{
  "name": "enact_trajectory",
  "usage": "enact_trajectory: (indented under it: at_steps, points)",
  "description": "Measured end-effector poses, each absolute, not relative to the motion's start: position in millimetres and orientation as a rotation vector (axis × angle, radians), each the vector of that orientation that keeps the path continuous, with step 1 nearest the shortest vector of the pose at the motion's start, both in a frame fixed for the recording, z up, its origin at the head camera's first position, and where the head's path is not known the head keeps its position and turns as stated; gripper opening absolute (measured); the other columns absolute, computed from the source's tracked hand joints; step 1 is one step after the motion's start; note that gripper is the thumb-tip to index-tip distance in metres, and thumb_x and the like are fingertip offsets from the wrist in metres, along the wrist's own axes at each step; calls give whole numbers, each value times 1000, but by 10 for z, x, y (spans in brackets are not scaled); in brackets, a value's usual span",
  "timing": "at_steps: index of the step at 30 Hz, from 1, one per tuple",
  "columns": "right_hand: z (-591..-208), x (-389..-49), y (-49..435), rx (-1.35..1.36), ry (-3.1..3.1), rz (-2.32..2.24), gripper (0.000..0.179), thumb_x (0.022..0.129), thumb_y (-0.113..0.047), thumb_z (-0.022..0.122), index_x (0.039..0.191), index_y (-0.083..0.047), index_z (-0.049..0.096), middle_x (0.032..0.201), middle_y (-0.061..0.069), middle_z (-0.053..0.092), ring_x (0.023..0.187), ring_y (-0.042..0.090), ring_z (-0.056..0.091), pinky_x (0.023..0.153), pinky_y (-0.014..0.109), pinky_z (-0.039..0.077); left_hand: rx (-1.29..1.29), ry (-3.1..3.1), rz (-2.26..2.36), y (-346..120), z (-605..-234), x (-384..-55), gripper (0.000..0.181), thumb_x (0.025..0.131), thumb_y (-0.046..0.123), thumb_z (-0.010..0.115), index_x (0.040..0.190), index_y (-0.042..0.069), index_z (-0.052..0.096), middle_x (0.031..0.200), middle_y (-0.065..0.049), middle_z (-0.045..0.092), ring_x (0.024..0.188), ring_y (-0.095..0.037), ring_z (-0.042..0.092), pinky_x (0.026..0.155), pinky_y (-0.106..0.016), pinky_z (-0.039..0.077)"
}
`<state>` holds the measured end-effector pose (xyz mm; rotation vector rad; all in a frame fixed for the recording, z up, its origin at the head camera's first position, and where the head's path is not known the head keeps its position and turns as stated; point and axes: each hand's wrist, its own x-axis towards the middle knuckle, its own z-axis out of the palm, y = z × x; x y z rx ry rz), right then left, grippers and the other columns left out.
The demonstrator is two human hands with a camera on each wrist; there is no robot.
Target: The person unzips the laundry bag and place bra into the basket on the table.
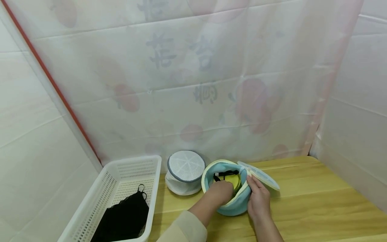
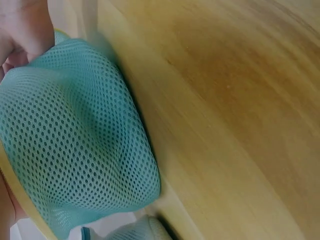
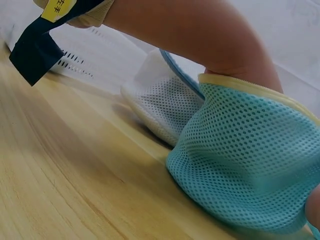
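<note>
A round teal mesh laundry bag (image 1: 234, 209) with a pale yellow zip rim stands on the table, its lid (image 1: 263, 176) folded back to the right. Inside lies a yellow-green garment (image 1: 233, 181) with black straps. My left hand (image 1: 222, 192) reaches down into the bag over this garment; its fingers are hidden, so I cannot tell whether they hold it. My right hand (image 1: 259, 198) pinches the bag's rim on the right side, thumb and fingers around the edge. In the right wrist view the left forearm (image 3: 200, 35) passes over the rim into the bag.
A white mesh laundry bag (image 1: 185, 169) with a grey-blue rim stands left of the teal one. Further left, a white plastic basket (image 1: 155, 188) holds a black lace-edged garment (image 1: 124, 216). A printed sheet (image 1: 181, 111) hangs behind the wooden table (image 1: 317, 201).
</note>
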<state>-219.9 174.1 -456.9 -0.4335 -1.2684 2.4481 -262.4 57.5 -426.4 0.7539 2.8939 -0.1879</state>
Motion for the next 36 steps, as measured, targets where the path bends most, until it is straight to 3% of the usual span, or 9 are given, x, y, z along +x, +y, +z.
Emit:
enact_trajectory:
  at_steps: [3,6,8,11,15,20,26,36]
  points:
    - [-4563,-2202,1735,-445,-1302,2434,38,93,-24,68,129,-16,61,123,-12,59,143,13,35,109,15,38,777,2941,13,493,-4230,-2660,17,98,23,58,83,18,65,87,5,68,77,-12,63,67,-29,53]
    - [-4564,-2202,1734,-452,-1332,2418,51,93,-27,68,139,-11,51,135,-6,53,144,15,33,110,15,38,816,2945,206,396,-4150,-2694,19,96,18,58,77,16,57,74,3,57,66,-12,53,57,-26,45]
    - [-4570,-2205,1730,-452,-1319,2418,44,93,-26,68,135,-15,55,133,-7,55,142,11,36,107,13,40,853,2929,332,327,-4082,-2713,21,96,16,57,76,15,53,69,3,50,61,-11,47,54,-25,40]
    - [-4577,-2216,1722,-439,-1233,2426,20,93,-19,68,113,-21,69,118,-12,63,128,2,49,99,10,44,913,2910,495,230,-3968,-2743,23,96,15,56,74,15,50,65,5,45,57,-10,43,50,-22,37]
    - [-4573,-2232,1717,-388,-1109,2438,13,92,-10,68,94,-20,76,105,-12,69,108,-4,58,92,9,49,928,2823,776,101,-3805,-2772,23,96,13,53,73,15,50,64,5,46,54,-9,42,48,-21,38]
    - [-4586,-2240,1723,-396,-1138,2428,15,91,-13,70,104,-18,75,107,-14,69,104,-7,59,91,8,49,833,2620,1182,-36,-3634,-2782,15,94,9,52,82,10,61,68,1,56,56,-9,50,50,-22,45]
    - [-4618,-2268,1690,-477,-1265,2397,44,91,-23,71,131,-7,61,100,-22,68,100,-12,59,90,7,48,747,2558,1406,-188,-3469,-2787,16,94,9,49,87,7,63,73,-3,61,59,-12,55,52,-25,49]
    - [-4574,-2289,1735,-477,-1274,2392,44,90,-24,72,129,-8,62,98,-22,68,99,-11,59,87,6,49,738,2722,1381,-652,-2971,-2707,18,97,12,48,99,9,66,83,-5,65,65,-16,57,56,-28,51]
